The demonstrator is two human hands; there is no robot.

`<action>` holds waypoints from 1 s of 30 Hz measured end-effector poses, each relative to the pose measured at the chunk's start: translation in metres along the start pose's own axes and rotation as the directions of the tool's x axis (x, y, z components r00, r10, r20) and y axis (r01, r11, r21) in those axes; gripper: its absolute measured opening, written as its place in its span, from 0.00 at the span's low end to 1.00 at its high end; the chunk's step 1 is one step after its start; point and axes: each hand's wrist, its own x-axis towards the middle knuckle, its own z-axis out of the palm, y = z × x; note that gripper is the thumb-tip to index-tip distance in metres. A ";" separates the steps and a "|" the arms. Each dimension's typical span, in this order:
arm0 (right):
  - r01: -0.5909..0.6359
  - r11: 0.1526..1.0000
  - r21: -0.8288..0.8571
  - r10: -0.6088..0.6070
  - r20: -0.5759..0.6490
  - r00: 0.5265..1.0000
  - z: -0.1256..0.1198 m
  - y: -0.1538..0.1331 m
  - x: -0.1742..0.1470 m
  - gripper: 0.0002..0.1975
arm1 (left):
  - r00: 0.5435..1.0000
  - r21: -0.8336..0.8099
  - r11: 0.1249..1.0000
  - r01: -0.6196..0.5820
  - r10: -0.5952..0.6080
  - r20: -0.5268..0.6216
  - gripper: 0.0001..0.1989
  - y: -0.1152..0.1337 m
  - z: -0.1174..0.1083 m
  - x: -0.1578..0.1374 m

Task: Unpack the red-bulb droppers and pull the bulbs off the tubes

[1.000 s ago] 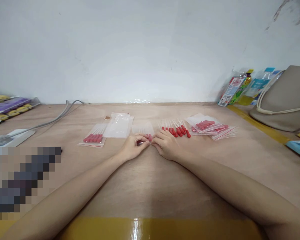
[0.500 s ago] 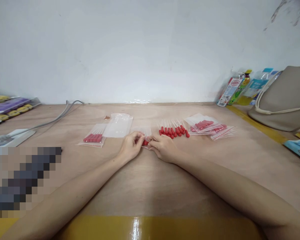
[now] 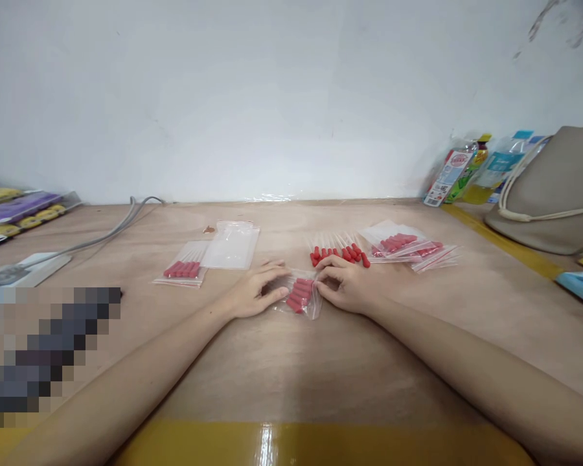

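Note:
A clear zip bag (image 3: 313, 307) holding several red-bulbed droppers (image 3: 300, 295) lies turned sideways on the table between my hands, bulbs toward the right. My left hand (image 3: 258, 288) is at the bag's left end, thumb and fingers apart around the stems. My right hand (image 3: 347, 285) has thumb and fingertips closed on the bag's right edge. Just behind it are loose droppers (image 3: 337, 254) with thin pale stems pointing away. A filled bag (image 3: 182, 267) of droppers lies to the left, beside flat, unfilled zip bags (image 3: 232, 246). More filled bags (image 3: 401, 243) are heaped at the right.
On the left are a power strip (image 3: 43, 264) with a grey cable (image 3: 104, 238), and yellow and purple packs (image 3: 22, 210). Bottles (image 3: 502, 169), a carton (image 3: 448, 178) and a beige bag (image 3: 548, 194) stand at the right by the wall. Yellow tape (image 3: 214, 443) covers the near edge.
The zip bag between my hands has come nearer and turned sideways, showing its red bulbs. My left hand has spread its fingers; my right hand has shifted right to the bag's edge.

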 end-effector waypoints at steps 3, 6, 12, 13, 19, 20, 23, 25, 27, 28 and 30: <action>-0.020 0.997 -0.078 0.014 -0.080 0.997 0.007 0.004 -0.002 0.05 | 0.999 0.030 0.999 -0.045 0.044 0.030 0.22 0.005 0.000 -0.002; -0.051 0.983 -0.179 0.051 -0.006 0.999 0.008 0.002 -0.003 0.07 | 0.999 0.044 0.998 -0.046 0.045 0.016 0.22 0.007 -0.001 -0.003; -0.119 0.975 -0.187 0.154 0.187 0.970 -0.001 -0.011 0.001 0.14 | 0.999 0.120 0.992 -0.029 0.031 -0.021 0.23 0.005 -0.001 -0.003; -0.131 0.981 -0.142 0.163 0.244 0.956 -0.004 -0.013 0.003 0.15 | 1.000 0.122 0.992 -0.014 0.017 -0.022 0.23 0.004 -0.001 -0.003; -0.263 0.952 0.155 0.186 0.386 0.903 -0.012 -0.010 0.010 0.20 | 0.999 0.091 0.995 0.037 -0.036 -0.013 0.23 0.002 -0.001 -0.003; -0.272 0.949 0.162 0.196 0.374 0.907 -0.011 -0.009 0.010 0.20 | 0.999 0.082 0.996 0.035 -0.034 -0.010 0.23 0.002 -0.001 -0.003; -0.273 0.953 0.129 0.215 0.345 0.914 -0.007 -0.006 0.007 0.20 | 0.999 0.037 0.999 0.035 -0.035 0.002 0.23 0.001 -0.001 -0.003; -0.268 0.958 0.100 0.222 0.330 0.918 -0.003 -0.005 0.006 0.19 | 0.998 0.000 0.999 0.052 -0.052 0.017 0.24 0.000 0.000 -0.003; -0.306 0.946 0.107 0.258 0.323 0.911 0.001 -0.004 0.005 0.19 | 0.996 -0.034 0.996 0.079 -0.078 0.034 0.25 -0.002 0.000 -0.004; -0.343 0.930 0.130 0.288 0.324 0.901 0.002 -0.003 0.004 0.18 | 0.995 -0.048 0.995 0.090 -0.088 0.041 0.25 -0.003 0.000 -0.004; -0.429 0.879 0.207 0.347 0.338 0.875 0.005 -0.002 0.004 0.17 | 0.994 -0.066 0.993 0.101 -0.098 0.049 0.26 -0.003 0.001 -0.004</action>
